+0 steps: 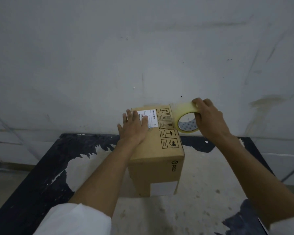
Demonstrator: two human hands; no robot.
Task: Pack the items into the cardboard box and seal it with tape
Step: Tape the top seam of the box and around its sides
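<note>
The left hand [134, 128] lies flat on the top face of the cardboard box [157, 156], fingers straight and slightly spread, palm down. Its fingertips cover part of the white shipping label [150, 116] at the far end of the top face. It grips nothing; it presses on the box.

The right hand [207, 118] grips the roll of clear packing tape [187, 122], fingers curled over the roll's outer rim at its far side. The roll stands on edge, its open core facing the camera, just to the right of the box's top right edge. A stretch of tape runs from the roll toward the box's far right corner.

The table [202, 175] beneath both hands is dark with large patches worn to white. The box stands on it, closed, directly under the left hand and to the left of the right hand. A grey scuffed wall [143, 48] rises just beyond the box.

Black handling symbols [166, 127] run in a column along the top face, between the left hand and the roll. A small printed logo [173, 165] marks the near side face, below both hands. White sleeves [75, 219] cover the upper forearms.
</note>
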